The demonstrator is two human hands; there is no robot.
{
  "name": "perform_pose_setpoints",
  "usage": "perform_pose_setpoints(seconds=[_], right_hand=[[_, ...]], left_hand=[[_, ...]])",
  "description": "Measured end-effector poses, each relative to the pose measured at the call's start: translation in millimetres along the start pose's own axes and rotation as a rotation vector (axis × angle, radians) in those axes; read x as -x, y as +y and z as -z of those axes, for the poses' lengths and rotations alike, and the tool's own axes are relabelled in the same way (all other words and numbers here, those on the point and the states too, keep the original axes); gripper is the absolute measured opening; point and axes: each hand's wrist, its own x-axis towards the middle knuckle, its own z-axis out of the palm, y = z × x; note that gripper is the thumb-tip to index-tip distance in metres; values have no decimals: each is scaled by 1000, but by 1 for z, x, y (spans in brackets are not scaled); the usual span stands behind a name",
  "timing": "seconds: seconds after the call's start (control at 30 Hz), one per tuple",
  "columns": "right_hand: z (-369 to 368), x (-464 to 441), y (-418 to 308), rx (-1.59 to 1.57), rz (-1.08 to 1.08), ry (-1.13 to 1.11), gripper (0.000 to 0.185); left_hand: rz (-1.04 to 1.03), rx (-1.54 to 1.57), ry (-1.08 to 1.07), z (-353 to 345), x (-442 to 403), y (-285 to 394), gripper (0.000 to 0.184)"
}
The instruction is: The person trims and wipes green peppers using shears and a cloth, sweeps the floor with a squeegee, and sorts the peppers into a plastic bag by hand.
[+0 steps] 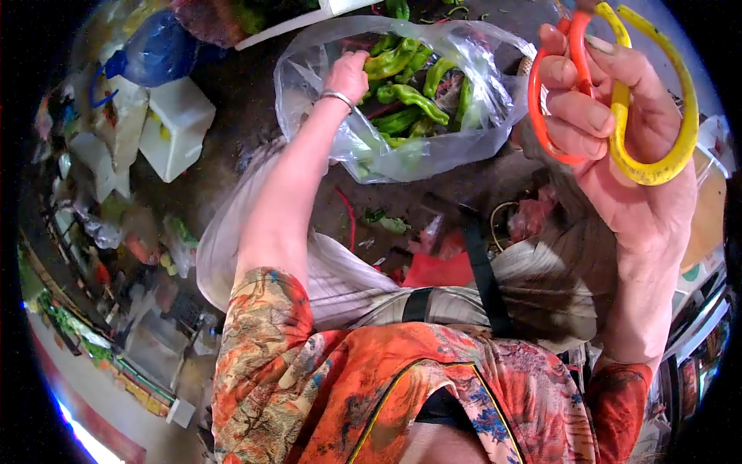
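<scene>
A clear plastic bag (456, 158) lies open on the floor between my knees, with several long green peppers (417, 100) inside. My left hand (348, 77) reaches into its left side, fingers closed at the end of a green pepper (393, 60). Up at the top right, my right hand (610, 131) is wrapped around scissors (648, 174) with one red and one yellow handle loop. Some fingers pass through the red loop. The blades are cut off by the top of the view.
A white foam box (178, 127) and a blue plastic bag (158, 50) are at the upper left. Red plastic scraps (437, 271) and leaf bits (390, 223) litter the floor between my legs. A white tool-like piece (282, 29) lies beyond the bag.
</scene>
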Motion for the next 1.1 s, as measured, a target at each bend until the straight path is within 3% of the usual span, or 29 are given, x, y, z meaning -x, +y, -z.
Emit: perform_pose_setpoints(seconds=[0.03, 0.07, 0.13, 0.2, 0.27, 0.37, 0.47, 0.53, 0.6, 0.67, 0.77, 0.87, 0.9, 1.1], right_hand=[[0, 0, 0, 9, -3, 3, 42], [1, -1, 1, 18, -6, 7, 42], [1, 0, 2, -20, -2, 13, 42], [-1, 1, 2, -33, 15, 38, 42], [-3, -1, 2, -30, 31, 65, 42], [0, -4, 6, -30, 15, 52, 42], [9, -7, 16, -286, 14, 32, 41], [8, -7, 14, -258, 2, 13, 40], [0, -5, 7, -137, -1, 11, 40], [-4, -5, 4, -25, 4, 14, 40], [-2, -6, 4, -69, -10, 12, 41], [-4, -3, 3, -73, 9, 16, 37], [-5, -2, 3, -71, 17, 20, 36], [-8, 4, 2, -60, 51, 50, 29]], left_hand=[[10, 0, 33, -9, 1, -3, 46], [9, 4, 31, -16, 4, -5, 46], [297, -115, 11, -24, 6, -8, 60], [562, 80, -397, -21, 2, -22, 70], [503, -134, -243, -44, 20, -35, 67], [525, -277, -279, -23, 20, -5, 58], [499, -299, -279, -34, 13, -22, 49], [468, -285, -265, -34, 13, -26, 46], [443, -37, -282, -36, 13, -34, 48], [434, -2, -276, -36, 18, -39, 53], [265, 316, -128, -33, 26, -37, 66], [399, 951, -559, -23, 21, -42, 56], [531, 989, -678, 6, 20, -16, 50], [515, 1320, -674, 16, 29, 3, 53]])
